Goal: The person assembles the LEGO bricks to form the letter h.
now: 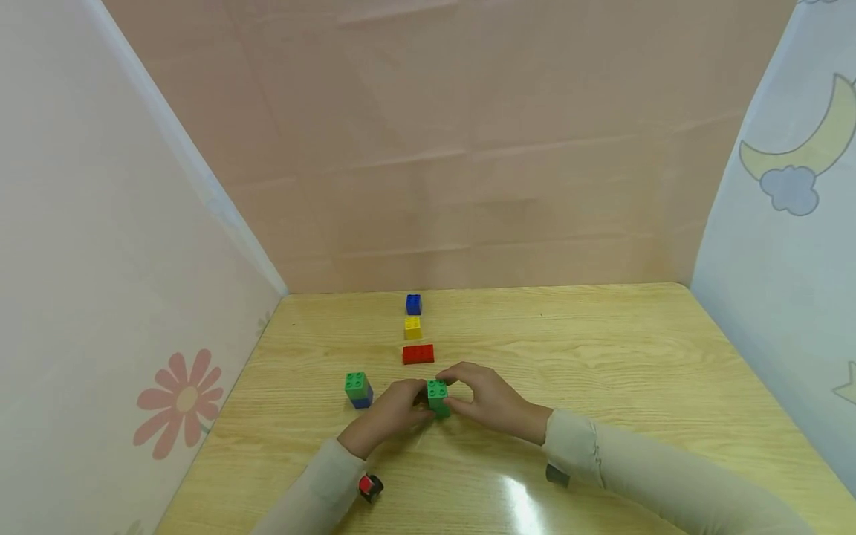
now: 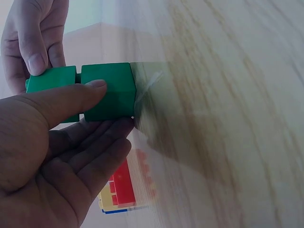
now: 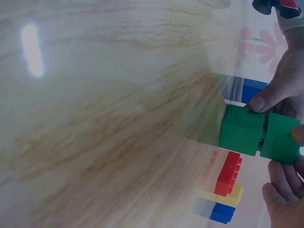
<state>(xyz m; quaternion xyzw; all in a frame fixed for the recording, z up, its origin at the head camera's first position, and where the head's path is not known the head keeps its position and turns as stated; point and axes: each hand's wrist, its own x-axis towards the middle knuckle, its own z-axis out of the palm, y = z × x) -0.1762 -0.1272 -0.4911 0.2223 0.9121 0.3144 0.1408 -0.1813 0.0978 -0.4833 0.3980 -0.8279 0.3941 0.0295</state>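
Two green toy building bricks stand one over the other on the table, a narrow gap showing between them. My left hand [image 1: 399,408] grips the lower green brick [image 2: 109,95] from the left, thumb across its near face. From the right, my right hand [image 1: 491,399] pinches the upper green brick [image 3: 281,137] between thumb and fingers. In the head view the studded top of the upper brick shows between both hands. Left of my left hand stands a stack, a green brick [image 1: 356,383] on a blue brick [image 1: 363,400].
Beyond my hands a red brick [image 1: 417,354], a yellow brick [image 1: 412,328] and a small blue brick [image 1: 414,305] form a line toward the back of the wooden table [image 1: 602,357]. Walls of hanging cloth [image 1: 468,148] border the table at the back and sides.
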